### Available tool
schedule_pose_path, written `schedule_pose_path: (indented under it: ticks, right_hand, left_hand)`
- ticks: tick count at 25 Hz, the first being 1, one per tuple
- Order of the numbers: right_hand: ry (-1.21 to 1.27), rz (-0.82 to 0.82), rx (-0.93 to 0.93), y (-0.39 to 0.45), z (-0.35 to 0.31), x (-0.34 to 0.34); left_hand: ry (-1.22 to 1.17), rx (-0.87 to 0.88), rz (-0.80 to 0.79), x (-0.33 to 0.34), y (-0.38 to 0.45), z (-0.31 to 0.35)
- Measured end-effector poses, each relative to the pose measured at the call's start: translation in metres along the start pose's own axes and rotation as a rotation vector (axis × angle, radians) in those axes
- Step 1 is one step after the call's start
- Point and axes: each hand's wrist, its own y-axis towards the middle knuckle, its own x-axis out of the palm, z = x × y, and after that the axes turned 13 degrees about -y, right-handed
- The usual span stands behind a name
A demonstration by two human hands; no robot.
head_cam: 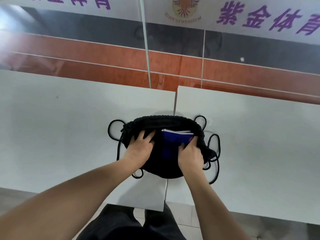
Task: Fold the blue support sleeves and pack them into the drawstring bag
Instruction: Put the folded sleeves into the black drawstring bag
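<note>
A black drawstring bag [166, 122] lies on the white tables, its mouth open toward the far side. Folded blue support sleeves [173, 141] with a white edge sit inside the opening, partly covered by black fabric. My left hand [141, 147] rests flat with spread fingers on the bag's left part. My right hand [190, 153] grips the bag's near right edge beside the sleeves, fingers curled over the fabric. Black cords [214, 149] loop out on both sides of the bag.
Two white tables [60, 127] meet at a seam running under the bag. Behind them stands a wall with orange and dark bands and a glass panel with purple lettering [259, 16]. My dark trousers [131, 224] and tiled floor show below the table edge.
</note>
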Motion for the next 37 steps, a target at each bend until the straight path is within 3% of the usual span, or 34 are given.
schedule_pose_path:
  ticks: [6, 9, 11, 14, 19, 26, 28, 32, 34, 37]
  right_hand:
    - [-0.183, 0.377, -0.178, -0.021, 0.007, 0.016]
    - [-0.229, 0.566, -0.451, -0.026, 0.021, 0.025]
    - [-0.309, 0.53, -0.623, -0.025, 0.025, 0.032]
    - [-0.406, 0.371, -0.571, -0.022, 0.023, 0.037]
    - [-0.422, 0.302, -0.615, -0.019, 0.033, 0.032]
    - [-0.428, 0.253, -0.554, -0.017, 0.029, 0.023]
    - [-0.378, 0.27, -0.552, -0.022, 0.028, 0.019]
    - [-0.141, 0.53, -0.433, -0.019, 0.043, -0.007]
    - [-0.089, 0.386, -0.285, -0.007, 0.052, -0.019]
    - [-0.094, 0.136, -0.231, 0.006, 0.064, -0.019]
  left_hand:
    - [-0.057, -0.004, 0.163, 0.0, 0.008, 0.005]
    - [-0.067, -0.003, 0.162, 0.003, 0.006, 0.006]
    - [-0.067, 0.026, 0.149, 0.003, 0.002, 0.006]
    - [-0.064, 0.057, 0.091, 0.003, -0.008, 0.01]
    - [-0.18, 0.091, 0.003, 0.0, -0.031, 0.014]
    - [0.087, 0.291, -0.25, -0.031, -0.05, 0.015]
    - [0.07, 0.319, -0.22, -0.034, -0.052, 0.013]
    - [-0.098, 0.245, -0.164, -0.039, -0.055, 0.002]
    - [-0.211, 0.246, -0.098, -0.039, -0.062, 0.0]
    - [-0.369, 0.296, 0.266, -0.045, -0.067, 0.0]
